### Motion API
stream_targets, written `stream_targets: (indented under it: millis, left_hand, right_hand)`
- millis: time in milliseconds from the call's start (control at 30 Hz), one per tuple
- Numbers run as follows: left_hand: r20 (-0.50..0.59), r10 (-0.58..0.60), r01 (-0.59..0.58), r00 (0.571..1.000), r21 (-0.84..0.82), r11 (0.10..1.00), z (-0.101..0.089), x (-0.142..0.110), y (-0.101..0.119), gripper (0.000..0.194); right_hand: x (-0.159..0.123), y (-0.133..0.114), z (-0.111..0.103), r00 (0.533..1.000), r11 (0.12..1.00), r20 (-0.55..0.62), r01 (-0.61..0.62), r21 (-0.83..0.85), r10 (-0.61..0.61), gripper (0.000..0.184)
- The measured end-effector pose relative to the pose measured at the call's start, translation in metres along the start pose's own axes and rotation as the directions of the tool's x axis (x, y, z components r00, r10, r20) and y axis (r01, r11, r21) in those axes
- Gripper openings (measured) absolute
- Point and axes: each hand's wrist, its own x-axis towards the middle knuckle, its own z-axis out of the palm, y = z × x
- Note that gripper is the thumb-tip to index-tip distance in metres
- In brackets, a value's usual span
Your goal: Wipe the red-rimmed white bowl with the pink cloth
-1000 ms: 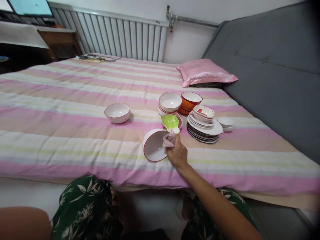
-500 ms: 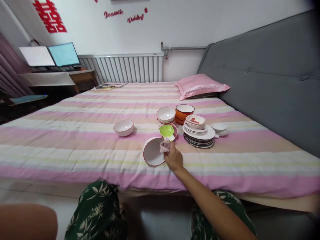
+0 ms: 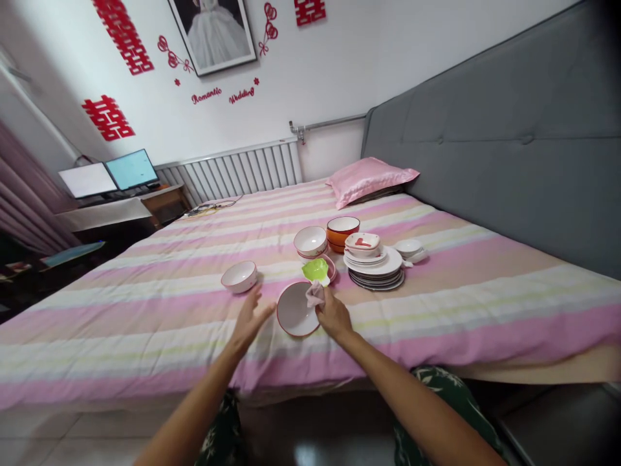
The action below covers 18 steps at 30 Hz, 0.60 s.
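Note:
My right hand [image 3: 334,315] grips a white bowl [image 3: 295,314] with a thin red rim at its right edge, a crumpled pale pink cloth [image 3: 315,294] bunched there under the fingers. The bowl is tilted, its inside facing me. To its left, my left hand [image 3: 251,318] is open, fingers spread, with the thumb close to the rim; whether they touch I cannot tell. Another white bowl [image 3: 239,277] rests just beyond the left fingertips. Behind the held bowl is a green leaf-shaped dish [image 3: 316,270], lying over a pink-rimmed bowl [image 3: 332,266].
Stacked white bowls [image 3: 310,241] and orange bowls [image 3: 343,233] stand farther back. Right of them is a tall pile of plates [image 3: 376,275] topped by small dishes [image 3: 362,242], then small white dishes [image 3: 408,247]. A pink pillow [image 3: 371,178] lies near the grey headboard [image 3: 466,149].
My left hand has come into view from the lower left and reached up beside the held bowl. My right hand keeps its hold. The view has tilted up, showing more wall.

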Motion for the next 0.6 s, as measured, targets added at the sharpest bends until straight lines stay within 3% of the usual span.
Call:
stream_targets:
  millis: [33, 100, 200, 300, 500, 567, 600]
  left_hand:
    - [0.032, -0.054, 0.054, 0.998, -0.020, 0.998, 0.010, 0.000, -0.019, 0.075]
    - [0.073, -0.049, 0.054, 0.996, -0.057, 0.997, 0.027, -0.001, -0.051, 0.078]
    - [0.100, 0.002, 0.007, 0.995, -0.084, 0.996, 0.043, -0.002, -0.071, 0.080]
    - [0.114, 0.049, -0.048, 0.992, -0.013, 0.999, 0.049, -0.002, -0.069, 0.073]
    - [0.120, -0.013, 0.020, 0.993, -0.063, 0.998, 0.054, 0.000, -0.065, 0.073]
    - [0.114, -0.002, 0.014, 0.993, -0.111, 0.994, 0.047, 0.002, -0.052, 0.079]
    - [0.058, -0.019, 0.028, 0.998, -0.156, 0.987, 0.039, 0.004, -0.041, 0.077]
  right_hand:
    - [0.001, 0.000, 0.001, 1.000, 1.000, 0.000, -0.003, -0.001, 0.003, 0.037]
    - [0.002, 0.001, 0.003, 1.000, 1.000, -0.001, -0.010, -0.008, 0.010, 0.035]
    - [0.003, 0.002, 0.006, 1.000, 0.999, 0.002, -0.026, -0.029, 0.026, 0.032]
    - [0.001, 0.004, 0.008, 0.999, 0.998, 0.007, -0.035, -0.055, 0.036, 0.031]
    - [-0.001, 0.007, 0.008, 0.999, 0.995, 0.004, -0.045, -0.084, 0.045, 0.027]
    - [-0.001, 0.008, 0.008, 0.999, 0.995, -0.002, -0.045, -0.086, 0.045, 0.025]
    - [-0.001, 0.008, 0.008, 0.999, 0.995, -0.005, -0.044, -0.087, 0.043, 0.025]
